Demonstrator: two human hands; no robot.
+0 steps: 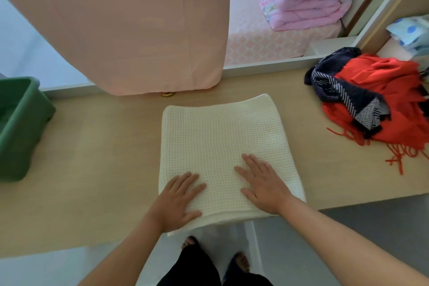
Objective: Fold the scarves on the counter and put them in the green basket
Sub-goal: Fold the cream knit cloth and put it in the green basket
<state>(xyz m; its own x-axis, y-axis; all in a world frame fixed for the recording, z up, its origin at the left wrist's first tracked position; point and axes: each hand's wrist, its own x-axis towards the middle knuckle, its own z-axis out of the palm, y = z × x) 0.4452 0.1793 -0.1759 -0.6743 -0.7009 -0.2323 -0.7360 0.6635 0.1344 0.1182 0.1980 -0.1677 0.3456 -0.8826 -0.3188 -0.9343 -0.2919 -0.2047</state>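
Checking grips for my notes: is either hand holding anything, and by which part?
Nothing is gripped: the left hand and right hand press flat on the near end of the cream scarf.

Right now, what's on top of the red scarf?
A navy scarf with white chevron stripes lies crumpled across the left part of the red scarf. Anything under the pile on the counter is hidden.

left hand [177, 199] and right hand [264, 188] bare to the forearms, black trousers [197, 266], dark open-toed sandals [232, 262]
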